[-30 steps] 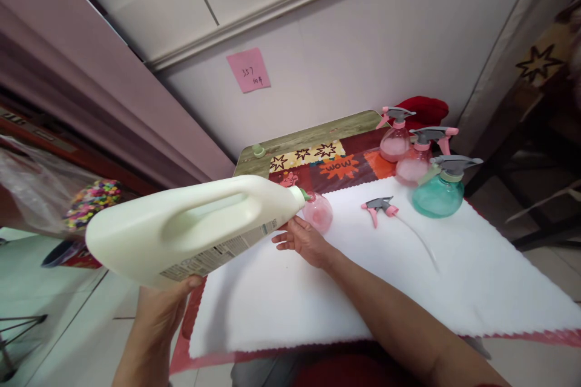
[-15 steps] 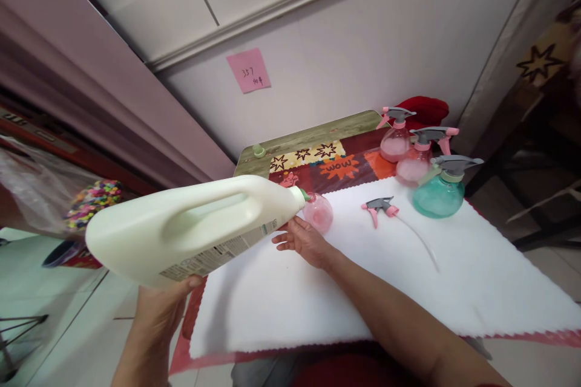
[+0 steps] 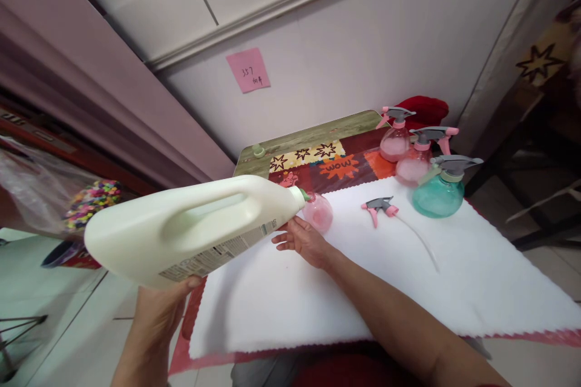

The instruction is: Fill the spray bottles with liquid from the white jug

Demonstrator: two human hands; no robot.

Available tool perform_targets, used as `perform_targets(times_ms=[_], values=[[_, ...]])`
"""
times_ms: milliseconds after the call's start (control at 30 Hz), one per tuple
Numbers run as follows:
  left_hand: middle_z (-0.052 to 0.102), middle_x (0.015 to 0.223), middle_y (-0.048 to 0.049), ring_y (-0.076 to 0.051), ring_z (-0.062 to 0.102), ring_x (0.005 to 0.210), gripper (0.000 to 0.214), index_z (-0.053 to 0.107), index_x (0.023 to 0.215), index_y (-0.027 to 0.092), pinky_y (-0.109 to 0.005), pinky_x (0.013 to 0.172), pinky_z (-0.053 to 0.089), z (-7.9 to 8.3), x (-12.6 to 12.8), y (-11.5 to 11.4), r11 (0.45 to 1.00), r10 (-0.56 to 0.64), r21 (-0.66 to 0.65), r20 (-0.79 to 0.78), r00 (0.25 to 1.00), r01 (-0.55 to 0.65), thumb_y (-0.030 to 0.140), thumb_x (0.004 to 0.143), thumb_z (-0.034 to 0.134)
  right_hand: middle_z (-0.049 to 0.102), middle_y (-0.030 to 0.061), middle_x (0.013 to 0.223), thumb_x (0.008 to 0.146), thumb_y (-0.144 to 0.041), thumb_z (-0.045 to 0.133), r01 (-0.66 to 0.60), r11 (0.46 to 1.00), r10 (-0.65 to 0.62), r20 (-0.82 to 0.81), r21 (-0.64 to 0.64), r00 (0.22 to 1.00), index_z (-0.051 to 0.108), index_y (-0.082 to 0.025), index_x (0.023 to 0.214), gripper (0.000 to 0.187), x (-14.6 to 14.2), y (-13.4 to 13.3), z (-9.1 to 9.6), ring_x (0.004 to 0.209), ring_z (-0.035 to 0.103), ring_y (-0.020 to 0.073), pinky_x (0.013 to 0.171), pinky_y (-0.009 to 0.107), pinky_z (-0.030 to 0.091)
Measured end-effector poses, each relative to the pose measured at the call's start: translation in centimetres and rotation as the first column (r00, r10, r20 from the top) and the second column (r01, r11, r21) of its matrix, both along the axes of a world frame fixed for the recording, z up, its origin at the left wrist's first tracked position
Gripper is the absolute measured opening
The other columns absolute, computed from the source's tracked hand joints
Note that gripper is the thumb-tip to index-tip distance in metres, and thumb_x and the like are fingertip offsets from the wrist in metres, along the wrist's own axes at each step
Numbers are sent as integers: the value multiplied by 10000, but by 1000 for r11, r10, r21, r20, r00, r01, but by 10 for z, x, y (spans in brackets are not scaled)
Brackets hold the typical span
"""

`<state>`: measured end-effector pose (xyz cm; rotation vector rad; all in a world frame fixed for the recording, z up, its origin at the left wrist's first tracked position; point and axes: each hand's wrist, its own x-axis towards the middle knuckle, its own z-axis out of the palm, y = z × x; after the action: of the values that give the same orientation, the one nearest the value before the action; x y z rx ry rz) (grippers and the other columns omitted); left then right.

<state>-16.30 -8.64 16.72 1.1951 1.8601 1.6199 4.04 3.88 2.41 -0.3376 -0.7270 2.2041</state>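
Observation:
My left hand grips the underside of a big white jug, tipped sideways so its spout meets the neck of a small round pink bottle. That bottle stands on a white cloth. My right hand rests beside the pink bottle and steadies it with curled fingers. A loose grey and pink spray head with its thin tube lies on the cloth to the right.
Two pink spray bottles and a teal one stand at the table's far right. A small green cap sits at the far left corner. A patterned mat lies under the cloth. A pink note hangs on the wall.

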Motion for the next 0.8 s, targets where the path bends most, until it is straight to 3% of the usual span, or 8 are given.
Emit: perform_targets(times_ms=[133,300,467,567,800], values=[[760,933,-40,-330,708,918,669,683,1120,219,-376,659,629,-3,-6,-2,998,-64,11,104,993,63,126,480,853,706,62,1117,762,-646,781,-3,1000,3,-4,-7,1000,680,-236,1074,525,0,0,0,878,727,185,774,351,568],[762,981,-15,-278,704,941,673,685,1128,236,-329,744,621,-4,-6,-2,996,-71,54,132,989,65,100,493,860,704,57,1122,764,-641,784,-2,1000,2,-6,-8,1000,680,-240,1084,524,0,1,-1,878,732,184,766,340,569],[764,1005,-25,-294,708,946,663,689,1136,232,-314,651,613,-3,-4,-2,997,-68,32,125,990,65,110,508,859,705,59,1120,773,-643,774,-3,1000,3,-3,-7,1000,684,-238,1076,514,0,1,0,874,730,181,765,334,570],[766,1006,-21,-299,708,976,690,680,1158,234,-351,757,625,-4,-5,-3,998,-60,39,116,991,55,117,502,859,706,53,1122,761,-639,787,-5,1000,5,-6,-8,1000,683,-241,1077,519,0,1,0,876,732,180,765,328,571],[766,983,-3,-278,706,968,669,675,1155,244,-355,814,618,-4,-6,-2,998,-58,42,125,990,53,121,521,850,711,51,1120,761,-643,784,-1,1000,1,-8,-1,1000,676,-247,1076,517,0,1,-2,880,730,181,770,332,572]])
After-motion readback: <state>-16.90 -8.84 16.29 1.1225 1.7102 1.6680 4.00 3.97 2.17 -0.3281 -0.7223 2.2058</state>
